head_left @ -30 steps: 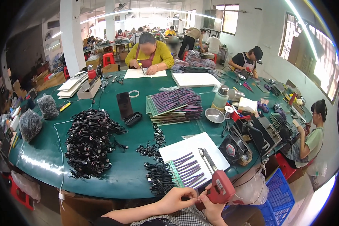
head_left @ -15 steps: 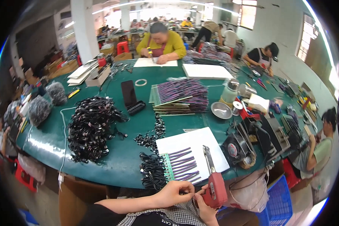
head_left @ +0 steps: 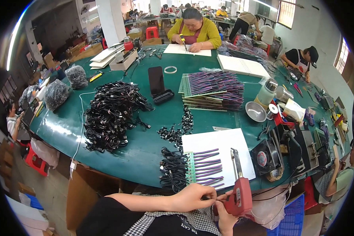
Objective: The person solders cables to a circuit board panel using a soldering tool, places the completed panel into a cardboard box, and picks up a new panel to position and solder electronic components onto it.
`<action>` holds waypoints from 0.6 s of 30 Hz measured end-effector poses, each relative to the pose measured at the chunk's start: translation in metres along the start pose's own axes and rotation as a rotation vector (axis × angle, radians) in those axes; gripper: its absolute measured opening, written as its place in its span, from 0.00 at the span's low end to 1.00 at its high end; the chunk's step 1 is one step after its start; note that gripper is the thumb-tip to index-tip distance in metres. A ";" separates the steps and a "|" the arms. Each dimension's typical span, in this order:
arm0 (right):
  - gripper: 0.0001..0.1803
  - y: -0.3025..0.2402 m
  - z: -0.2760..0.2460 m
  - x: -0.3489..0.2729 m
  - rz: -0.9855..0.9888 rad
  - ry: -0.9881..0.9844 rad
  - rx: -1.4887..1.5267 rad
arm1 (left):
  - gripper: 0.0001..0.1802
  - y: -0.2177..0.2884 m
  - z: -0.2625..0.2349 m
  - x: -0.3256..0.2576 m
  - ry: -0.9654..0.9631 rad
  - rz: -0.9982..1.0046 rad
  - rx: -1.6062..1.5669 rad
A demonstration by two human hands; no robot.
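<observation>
My left hand is closed in a pinch close to my right fingertips; what it pinches is too small to make out. Around the grip of a red soldering gun my right hand is closed, thumb and finger near the left hand. The gun's long metal nozzle points away over a white board. On that board's left part lies a green circuit board strip, with purple-and-black wires running right from it. Coiled black cables lie at its left.
A heap of black cables lies left, beside a phone on a stand. Stacked boards with purple wires, a metal bowl and a small fan stand on the green table. A co-worker works opposite.
The whole view has shifted, so the table's things sit further right in the picture. Both hands keep nearly the same pose, close together, with the soldering gun still in my right hand.
</observation>
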State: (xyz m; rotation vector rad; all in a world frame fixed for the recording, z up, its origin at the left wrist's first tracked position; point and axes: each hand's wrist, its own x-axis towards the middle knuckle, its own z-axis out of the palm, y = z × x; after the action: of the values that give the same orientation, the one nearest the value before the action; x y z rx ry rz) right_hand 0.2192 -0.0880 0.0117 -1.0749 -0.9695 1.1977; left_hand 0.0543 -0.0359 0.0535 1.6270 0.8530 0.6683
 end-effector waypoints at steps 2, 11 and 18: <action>0.24 0.003 0.002 -0.001 -0.029 -0.003 -0.034 | 0.07 -0.004 0.002 -0.005 0.019 0.009 0.022; 0.24 0.025 0.006 -0.005 -0.042 -0.061 -0.134 | 0.08 -0.017 -0.005 -0.023 0.049 -0.044 0.080; 0.25 0.025 0.023 -0.012 0.005 -0.041 -0.123 | 0.07 -0.033 -0.007 -0.033 0.142 0.003 -0.070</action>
State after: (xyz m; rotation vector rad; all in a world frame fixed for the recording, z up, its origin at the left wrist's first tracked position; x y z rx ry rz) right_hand 0.1903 -0.0963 -0.0076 -1.1536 -1.0839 1.1803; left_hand 0.0235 -0.0554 0.0236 1.5321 0.9195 0.8144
